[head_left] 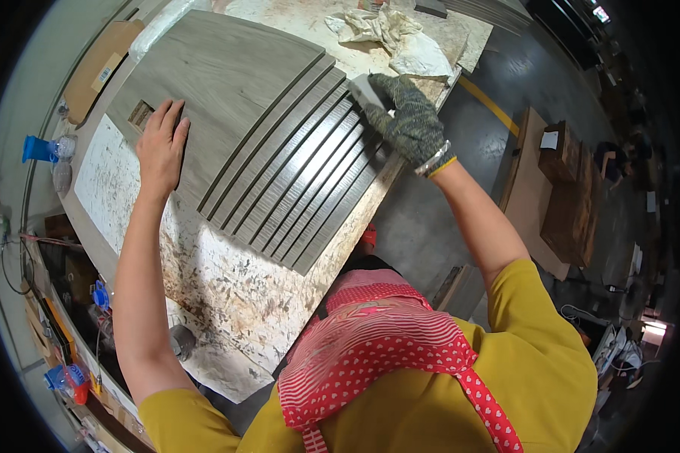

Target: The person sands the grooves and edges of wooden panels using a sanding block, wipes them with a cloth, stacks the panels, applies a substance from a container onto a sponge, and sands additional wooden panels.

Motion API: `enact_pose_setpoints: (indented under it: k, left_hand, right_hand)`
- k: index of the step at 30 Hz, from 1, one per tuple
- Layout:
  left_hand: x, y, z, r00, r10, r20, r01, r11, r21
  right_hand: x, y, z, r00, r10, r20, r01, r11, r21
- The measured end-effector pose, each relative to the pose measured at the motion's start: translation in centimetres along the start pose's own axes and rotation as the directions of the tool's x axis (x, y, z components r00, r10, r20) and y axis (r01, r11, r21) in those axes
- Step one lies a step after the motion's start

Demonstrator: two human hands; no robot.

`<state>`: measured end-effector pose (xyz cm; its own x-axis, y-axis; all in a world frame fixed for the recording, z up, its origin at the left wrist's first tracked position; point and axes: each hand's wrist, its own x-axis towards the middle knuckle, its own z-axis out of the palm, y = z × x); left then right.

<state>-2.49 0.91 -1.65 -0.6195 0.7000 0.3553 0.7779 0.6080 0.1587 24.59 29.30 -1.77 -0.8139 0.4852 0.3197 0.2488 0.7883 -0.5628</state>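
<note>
Grey wood-grain boards [234, 57] lie stacked on the worktable, fanned so that their near edges step down toward me. My bare left hand [162, 143] rests flat on the top board, fingers stretched, beside a small rectangular cutout [140, 113]. On my right hand [412, 117] is a dark speckled knit glove with a yellow cuff. Its fingers grip a pale grey block [366, 92], which is at the right ends of the stepped edges. Whether the block touches the boards cannot be told.
The worktable [234, 279] has a paint-spattered white top. Crumpled whitish cloths [389, 38] lie at its far right. A blue-capped bottle [41, 149] is at the left. Brown wooden boxes [570, 204] stand on the right, beyond a yellow floor line [491, 106].
</note>
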Motion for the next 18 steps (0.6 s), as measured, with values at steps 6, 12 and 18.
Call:
enact_pose_setpoints:
  k: [6, 12, 18]
  left_hand:
    - [-0.1, -0.8, 0.7, 0.999, -0.027, 0.024, 0.027, 1.0, 0.001]
    - [0.6, 0.1, 0.7, 1.0, -0.029, 0.008, 0.029, 0.998, -0.047]
    - [0.1, -0.4, 0.8, 0.998, -0.056, 0.019, 0.057, 0.998, -0.035]
  right_hand:
    - [-0.9, -1.6, 3.4, 0.966, -0.238, -0.101, 0.214, 0.956, -0.2]
    - [-7.9, -11.7, 9.5, 0.85, -0.526, -0.007, 0.526, 0.849, 0.061]
    - [-8.0, -14.1, 7.2, 0.822, -0.507, 0.258, 0.459, 0.859, 0.226]
